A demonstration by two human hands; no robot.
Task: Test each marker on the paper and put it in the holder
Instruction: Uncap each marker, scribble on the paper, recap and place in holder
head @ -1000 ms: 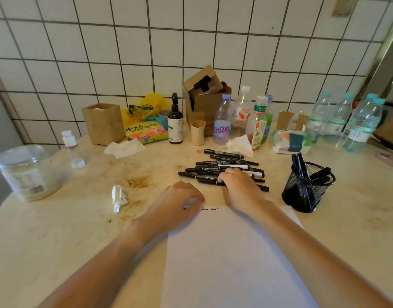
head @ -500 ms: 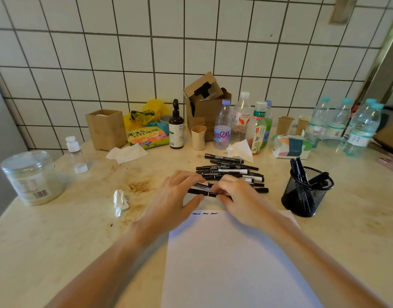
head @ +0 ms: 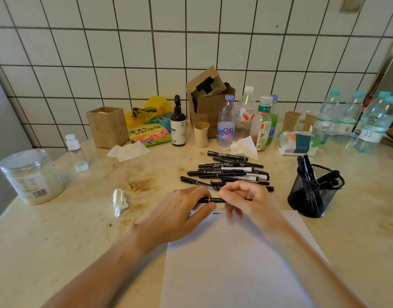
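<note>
From the head camera, both hands meet just above the far edge of the paper (head: pixel 235 258). The left hand (head: pixel 180 216) pinches one end of a black marker (head: pixel 211 200) between thumb and fingers, and the right hand (head: pixel 246 201) has its grip curled round the other end, so the marker lies level between them. Small squiggles (head: pixel 216 213) show on the paper just below. Beyond the hands lies a pile of black markers (head: pixel 231 172) on the surface (head: pixel 57 241). To the right stands the black mesh holder (head: pixel 313 194), with several markers already standing in it.
</note>
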